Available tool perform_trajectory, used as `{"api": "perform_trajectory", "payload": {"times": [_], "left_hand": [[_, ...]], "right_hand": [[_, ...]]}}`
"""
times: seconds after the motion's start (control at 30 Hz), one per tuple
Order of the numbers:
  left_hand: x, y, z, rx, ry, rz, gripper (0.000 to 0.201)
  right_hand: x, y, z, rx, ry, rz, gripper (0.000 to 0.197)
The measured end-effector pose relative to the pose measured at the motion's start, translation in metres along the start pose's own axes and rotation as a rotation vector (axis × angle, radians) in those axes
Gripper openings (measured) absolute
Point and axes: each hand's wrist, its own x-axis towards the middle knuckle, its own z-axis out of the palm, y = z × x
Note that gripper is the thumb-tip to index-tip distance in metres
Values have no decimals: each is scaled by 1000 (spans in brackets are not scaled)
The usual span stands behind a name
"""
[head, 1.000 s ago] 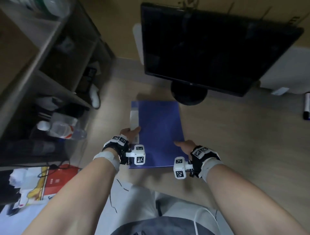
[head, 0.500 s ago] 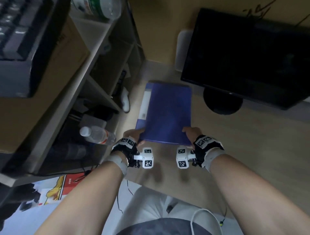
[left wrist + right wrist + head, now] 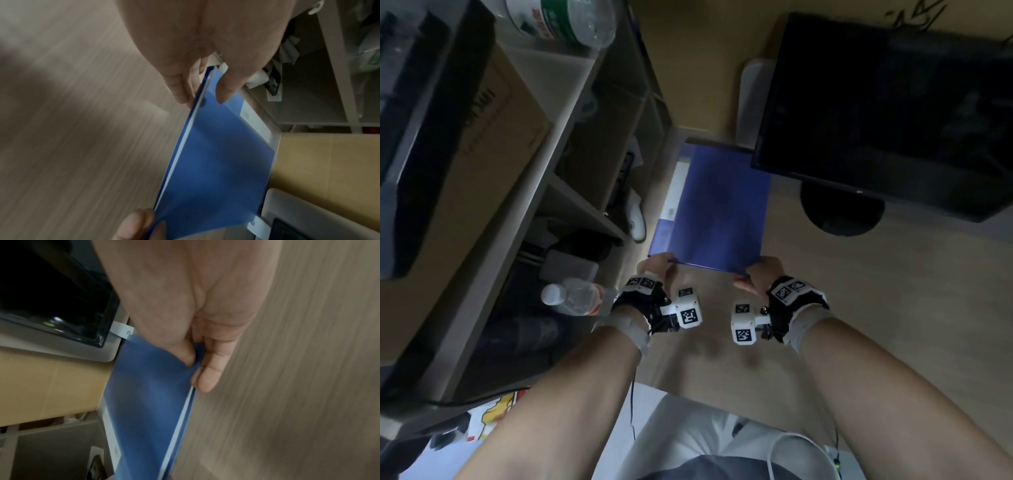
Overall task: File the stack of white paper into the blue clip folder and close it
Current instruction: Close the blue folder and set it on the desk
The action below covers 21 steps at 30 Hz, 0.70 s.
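The flat blue plastic clip folder (image 3: 714, 209) is shut, and both of the person's hands have it by its near edge. The left hand (image 3: 655, 270) pinches the near left corner, thumb on top of the cover and fingers (image 3: 180, 91) underneath. The right hand (image 3: 762, 274) pinches the near right corner the same way, its thumb pressed onto the blue cover and its fingers (image 3: 207, 379) curled beneath. Between the two grips, along that near edge, a thin pale line of white paper (image 3: 179, 423) shows sandwiched between the covers. In both wrist views the gripped edge sits raised off the pale wood-grain desk (image 3: 876, 308); I cannot tell whether the far end touches it. Away from the grips, the folder's far right corner slips under the lower edge of a black flat monitor (image 3: 887, 109), whose round black stand (image 3: 842, 212) sits just beyond the right hand's side of the folder. Out past the left hand's side stands a grey open shelf unit (image 3: 571, 192), with a clear plastic water bottle (image 3: 573, 299) lying close beside the left wrist.
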Motion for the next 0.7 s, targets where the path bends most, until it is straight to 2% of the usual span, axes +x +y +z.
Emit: {"api": "perform_trajectory", "payload": {"times": [0.07,0.13,0.23,0.4,0.57,0.7], "left_hand": [[0,4,-2,-11,14,27,18],[1,2,-2,-3,-6,44,24],[2,-2,-3,51,-77,57,36],[3,-9,-5,19,-115,27,29],[12,-15,-16,31,-124,21,14],[8,-7,-17,20,-69,24,15]], "right_hand": [[5,4,10,257,-21,51,42],[1,0,17,348,-40,74,45],[-10,-9,20,328,-42,60,47],[-12,-8,5,239,-16,100,50],[-20,-12,9,166,-71,62,46],[-13,-15,23,220,-49,45,41]]}}
